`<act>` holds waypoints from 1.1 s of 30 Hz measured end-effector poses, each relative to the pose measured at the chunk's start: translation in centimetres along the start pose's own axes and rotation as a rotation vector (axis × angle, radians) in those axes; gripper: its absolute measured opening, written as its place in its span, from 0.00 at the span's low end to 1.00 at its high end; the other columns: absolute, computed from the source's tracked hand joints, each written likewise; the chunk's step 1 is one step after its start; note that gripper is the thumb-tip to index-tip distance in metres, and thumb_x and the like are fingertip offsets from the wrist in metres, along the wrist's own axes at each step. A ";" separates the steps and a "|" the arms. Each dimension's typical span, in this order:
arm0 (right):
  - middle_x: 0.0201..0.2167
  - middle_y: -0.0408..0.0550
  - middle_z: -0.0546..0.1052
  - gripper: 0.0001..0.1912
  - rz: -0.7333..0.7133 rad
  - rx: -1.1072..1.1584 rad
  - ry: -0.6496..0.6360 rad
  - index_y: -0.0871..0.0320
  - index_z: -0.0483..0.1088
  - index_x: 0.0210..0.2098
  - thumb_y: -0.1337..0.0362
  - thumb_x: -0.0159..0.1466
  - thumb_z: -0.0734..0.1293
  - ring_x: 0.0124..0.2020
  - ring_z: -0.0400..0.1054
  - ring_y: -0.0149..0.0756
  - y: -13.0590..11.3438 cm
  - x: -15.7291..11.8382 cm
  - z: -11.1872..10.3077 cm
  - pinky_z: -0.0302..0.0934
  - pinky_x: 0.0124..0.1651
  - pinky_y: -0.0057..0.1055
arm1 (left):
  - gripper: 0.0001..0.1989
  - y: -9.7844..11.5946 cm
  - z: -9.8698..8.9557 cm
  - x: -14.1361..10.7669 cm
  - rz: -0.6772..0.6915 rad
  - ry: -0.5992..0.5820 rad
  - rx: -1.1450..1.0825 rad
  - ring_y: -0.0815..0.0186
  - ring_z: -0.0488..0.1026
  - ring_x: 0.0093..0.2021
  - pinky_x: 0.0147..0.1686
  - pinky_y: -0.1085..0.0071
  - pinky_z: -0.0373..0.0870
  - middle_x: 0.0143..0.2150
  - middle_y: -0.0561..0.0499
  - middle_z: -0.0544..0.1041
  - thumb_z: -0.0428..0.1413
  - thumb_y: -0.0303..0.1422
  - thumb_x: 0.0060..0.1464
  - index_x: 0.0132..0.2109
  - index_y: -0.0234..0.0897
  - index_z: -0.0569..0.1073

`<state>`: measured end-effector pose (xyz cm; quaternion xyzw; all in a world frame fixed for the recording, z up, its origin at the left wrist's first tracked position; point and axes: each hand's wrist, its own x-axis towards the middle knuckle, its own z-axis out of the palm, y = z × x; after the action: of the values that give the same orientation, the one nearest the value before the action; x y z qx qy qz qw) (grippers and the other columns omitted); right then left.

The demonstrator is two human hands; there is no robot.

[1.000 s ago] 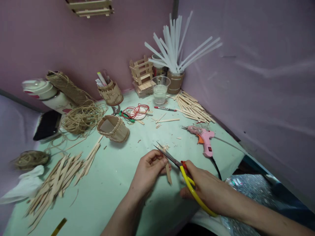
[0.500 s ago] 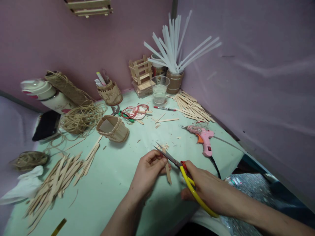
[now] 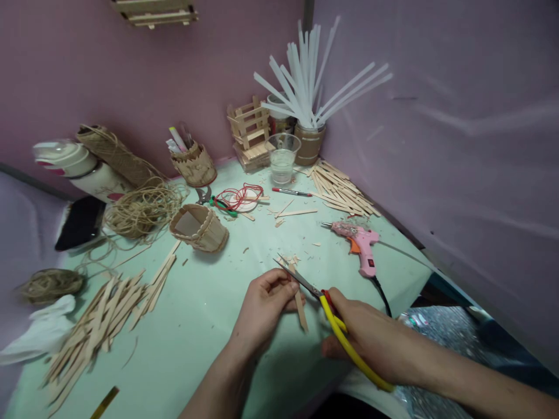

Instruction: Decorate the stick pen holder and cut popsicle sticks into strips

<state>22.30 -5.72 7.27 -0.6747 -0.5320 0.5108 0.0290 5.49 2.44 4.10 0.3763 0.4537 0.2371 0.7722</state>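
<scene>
Between the thumb and fingers of my left hand [image 3: 268, 299] is a flat wooden craft stick [image 3: 301, 314], its lower end slanting down toward me. My right hand [image 3: 364, 326] grips scissors [image 3: 340, 334] with yellow and red handles. Their blades [image 3: 301, 279] lie across the upper part of the stick and look nearly closed, close to my left fingertips. Small wood offcuts [image 3: 293, 260] are scattered just beyond the blade tips.
A pink glue gun [image 3: 364, 247] lies at the right, its cord trailing off the table. A small stick basket [image 3: 201, 228] stands left of centre. Craft sticks are piled at the left [image 3: 100, 314] and back right [image 3: 343, 189]. A clear plastic cup [image 3: 282, 160] stands behind.
The stick's lower end has swung slightly down and to the right. Both hands and the scissors have barely shifted.
</scene>
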 end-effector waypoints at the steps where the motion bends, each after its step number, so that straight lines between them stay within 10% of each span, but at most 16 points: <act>1: 0.33 0.47 0.74 0.22 0.004 0.003 -0.001 0.55 0.60 0.39 0.49 0.54 0.69 0.33 0.67 0.40 0.2 0.0 0.1 0.54 0.32 0.30 | 0.15 0.0 0.1 0.0 -0.006 0.000 0.000 0.65 0.75 0.31 0.37 0.66 0.74 0.31 0.49 0.75 0.65 0.37 0.42 0.33 0.31 0.73; 33: 0.29 0.45 0.73 0.16 0.030 0.153 -0.069 0.58 0.65 0.33 0.50 0.62 0.60 0.30 0.64 0.35 0.8 0.2 0.4 0.57 0.32 0.28 | 0.14 -0.8 0.3 0.0 -0.198 -0.069 -0.026 0.70 0.71 0.25 0.31 0.71 0.73 0.23 0.51 0.72 0.66 0.36 0.41 0.28 0.31 0.72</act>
<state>22.58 -6.11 6.51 -0.6605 -0.4819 0.5732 0.0544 5.78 1.89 3.55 0.3277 0.4586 0.1524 0.8119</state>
